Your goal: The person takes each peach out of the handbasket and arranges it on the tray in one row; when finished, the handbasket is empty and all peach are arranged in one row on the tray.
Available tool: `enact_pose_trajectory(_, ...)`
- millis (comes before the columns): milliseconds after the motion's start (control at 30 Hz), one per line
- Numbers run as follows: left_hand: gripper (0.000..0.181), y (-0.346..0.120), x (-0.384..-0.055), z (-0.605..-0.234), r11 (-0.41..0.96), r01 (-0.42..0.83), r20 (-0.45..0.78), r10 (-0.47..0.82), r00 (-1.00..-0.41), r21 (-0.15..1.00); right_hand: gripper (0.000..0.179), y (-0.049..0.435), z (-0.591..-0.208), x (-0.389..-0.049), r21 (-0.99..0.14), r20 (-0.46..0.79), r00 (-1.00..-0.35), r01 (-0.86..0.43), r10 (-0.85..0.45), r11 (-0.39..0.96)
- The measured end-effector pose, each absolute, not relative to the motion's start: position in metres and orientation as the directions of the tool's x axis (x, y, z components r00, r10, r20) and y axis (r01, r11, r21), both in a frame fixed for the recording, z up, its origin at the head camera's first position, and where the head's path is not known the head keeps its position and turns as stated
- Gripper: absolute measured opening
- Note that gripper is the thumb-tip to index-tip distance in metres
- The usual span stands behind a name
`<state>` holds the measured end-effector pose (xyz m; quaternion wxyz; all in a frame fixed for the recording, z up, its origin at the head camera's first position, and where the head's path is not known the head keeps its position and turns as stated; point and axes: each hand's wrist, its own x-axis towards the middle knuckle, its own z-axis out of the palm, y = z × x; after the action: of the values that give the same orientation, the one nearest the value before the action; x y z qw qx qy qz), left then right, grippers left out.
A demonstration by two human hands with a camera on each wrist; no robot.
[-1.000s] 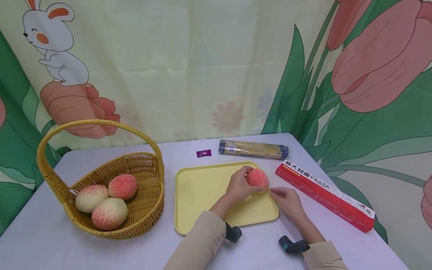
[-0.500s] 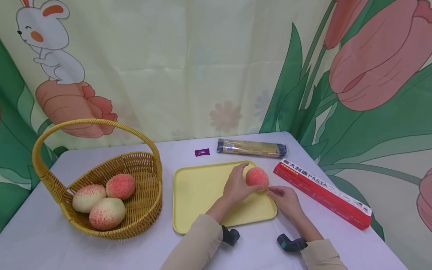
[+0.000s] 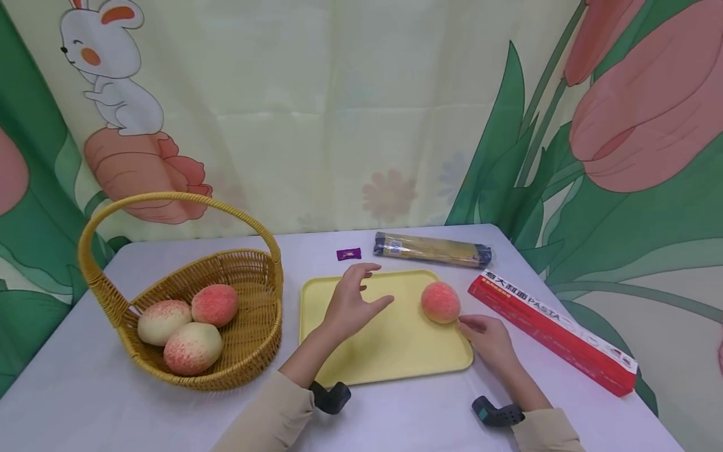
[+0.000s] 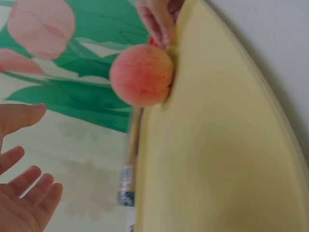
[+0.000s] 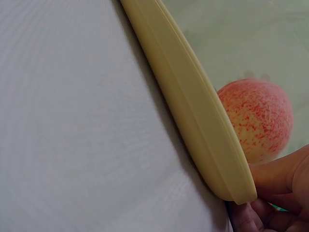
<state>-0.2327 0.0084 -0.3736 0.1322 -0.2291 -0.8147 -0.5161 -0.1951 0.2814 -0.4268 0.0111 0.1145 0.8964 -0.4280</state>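
At the far left, at nine o'clock from the yellow tray (image 3: 395, 358), a wicker basket (image 3: 257, 320) with a tall handle stands on the white-covered table (image 3: 407, 417). It holds three fruits: a pale one (image 3: 164, 322), a red one (image 3: 214, 305) and a speckled one (image 3: 193, 349), close together in its left part. A purple packet (image 3: 349, 253) lies beyond the tray at eleven o'clock.

The left hand (image 3: 351, 306) is over the tray's left part, toward ten o'clock; its fingers and thumb are spread apart and hold nothing. A wrapped bundle (image 3: 432, 249) lies past the tray at one o'clock.

The pink peach (image 3: 440, 302) rests on the tray at about two o'clock, near the rim. It looks light and fairly firm, probably a model, with a dry, grainy skin that should not slip much. Being round, it would likely roll if the tray tipped. The best hold seems to be around its widest part, fingers opposite thumb, with a gentle squeeze.

The right hand (image 3: 490, 339) pinches the tray's rim at three o'clock, thumb above, fingers beneath; whether the thumb touches the peach I cannot tell. Farther out at three o'clock lies a red pasta box (image 3: 553, 333), set slantwise.
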Motion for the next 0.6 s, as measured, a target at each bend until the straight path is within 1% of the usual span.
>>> enact_pose_trajectory(200,0.050,-0.019,-0.216,-0.351,0.356,0.544,0.445,0.324,-0.835,0.760,0.038,0.282,-0.427,-0.194,-0.769,-0.117,-0.974,0.212,0.193,0.604)
enact_pose_trajectory(333,0.049,-0.040,-0.207,-0.338,0.379,0.558,0.436,0.364,-0.823,0.738,0.037,0.281,-0.427,-0.194,-0.770,-0.110,-0.976,0.203,0.188,0.605)
enact_pose_trajectory(500,0.049,-0.072,-0.201,-0.325,0.433,0.609,0.471,0.391,-0.791,0.664,0.038,0.281,-0.427,-0.194,-0.776,-0.125,-0.973,0.218,0.194,0.592)
enact_pose_trajectory(600,0.050,-0.092,-0.199,-0.318,0.490,0.615,0.476,0.391,-0.788,0.618,0.037,0.281,-0.427,-0.195,-0.776,-0.127,-0.972,0.221,0.197,0.591)
